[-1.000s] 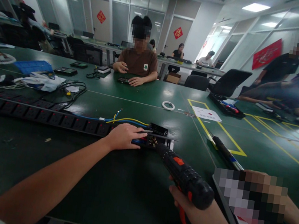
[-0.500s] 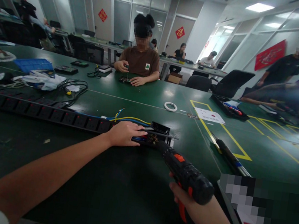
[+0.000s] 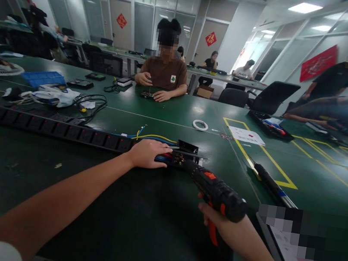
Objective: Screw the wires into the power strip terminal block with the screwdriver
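Observation:
A long black power strip (image 3: pixel 84 135) with a row of sockets runs across the table from the left. Its right end is opened up, with brass-coloured parts (image 3: pixel 178 159) and red and blue wires showing inside. My left hand (image 3: pixel 148 153) grips the strip near that end, thumb on the near side and fingers over the top. In my right hand (image 3: pixel 224 221) is a black and orange cordless screwdriver (image 3: pixel 215 191), held by its pistol grip. Its nose points left at the brass parts; whether the tip touches them I cannot tell. Yellow and blue wires (image 3: pixel 156 138) lie behind the strip.
Right of the screwdriver lie a black-handled tool (image 3: pixel 267 181) and a partly blurred flat object (image 3: pixel 292 257). Farther back are a tape roll (image 3: pixel 200 125), a paper sheet (image 3: pixel 247 136), a blue basket (image 3: pixel 44 79) and tangled cables (image 3: pixel 91 105). A person (image 3: pixel 163 70) sits opposite, handling a small device.
The view has shifted slightly. The rear of the screwdriver sits a little higher, with its nose still at the brass parts. My left hand keeps its place on the strip.

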The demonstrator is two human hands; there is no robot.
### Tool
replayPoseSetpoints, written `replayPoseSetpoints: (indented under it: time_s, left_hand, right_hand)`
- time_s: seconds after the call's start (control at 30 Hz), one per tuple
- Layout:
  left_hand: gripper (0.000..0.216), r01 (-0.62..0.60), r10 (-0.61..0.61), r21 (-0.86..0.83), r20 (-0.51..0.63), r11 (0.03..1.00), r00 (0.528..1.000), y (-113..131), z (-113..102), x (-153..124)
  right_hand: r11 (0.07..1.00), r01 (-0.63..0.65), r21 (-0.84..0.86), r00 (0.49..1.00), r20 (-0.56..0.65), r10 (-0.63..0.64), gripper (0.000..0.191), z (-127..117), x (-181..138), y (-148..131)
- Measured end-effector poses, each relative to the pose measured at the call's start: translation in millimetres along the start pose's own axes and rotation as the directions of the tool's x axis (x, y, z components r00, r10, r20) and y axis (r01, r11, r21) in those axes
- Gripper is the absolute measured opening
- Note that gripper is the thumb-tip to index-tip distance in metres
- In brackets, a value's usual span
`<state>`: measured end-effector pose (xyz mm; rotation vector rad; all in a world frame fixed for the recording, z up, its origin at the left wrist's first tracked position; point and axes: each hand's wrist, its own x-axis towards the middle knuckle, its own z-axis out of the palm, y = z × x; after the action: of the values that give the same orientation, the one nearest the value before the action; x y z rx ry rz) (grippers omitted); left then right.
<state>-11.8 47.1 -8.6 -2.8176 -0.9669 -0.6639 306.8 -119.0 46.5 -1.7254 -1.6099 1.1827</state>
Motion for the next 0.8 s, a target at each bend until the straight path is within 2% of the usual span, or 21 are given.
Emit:
replayPoseSetpoints:
  time_s: [0.07, 0.17, 0.23, 0.43, 0.6, 0.8]
  left_hand:
    - [0.067, 0.087, -0.087, -0.018, -0.003, 0.996, 0.996, 9.1, -1.6, 2.4]
    - [0.056, 0.257, -0.256, 0.020, -0.023, 0.966, 0.966, 25.6, 2.5, 8.9]
    - [0.060, 0.300, -0.297, 0.093, -0.042, 0.949, 0.954, 34.9, 8.1, 13.4]
    - [0.068, 0.274, -0.274, 0.154, -0.018, 0.949, 0.961, 37.2, 17.7, 16.1]
    - [0.092, 0.345, -0.346, 0.122, -0.016, 0.931, 0.938, 30.6, 17.4, 13.9]
    - [0.080, 0.358, -0.351, 0.117, -0.077, 0.926, 0.933, 30.4, 19.5, 12.6]
  right_hand:
    - [1.000, 0.001, -0.004, 1.000, -0.002, -0.001, 0.044, -0.2, 0.1, 0.9]
    - [1.000, 0.010, -0.014, 1.000, 0.004, -0.010, 0.042, -0.8, 1.1, 1.7]
    - [1.000, 0.009, -0.022, 1.000, 0.011, -0.009, 0.040, -2.0, 3.1, 1.7]
    - [0.999, -0.011, -0.052, 1.000, 0.021, 0.012, 0.038, -6.4, 8.5, -1.0]
    - [0.994, -0.024, -0.106, 0.999, 0.026, 0.027, 0.033, -6.7, 6.7, -1.0]
    - [0.994, -0.019, -0.112, 1.000, -0.002, 0.019, 0.035, -3.6, 5.4, 0.6]
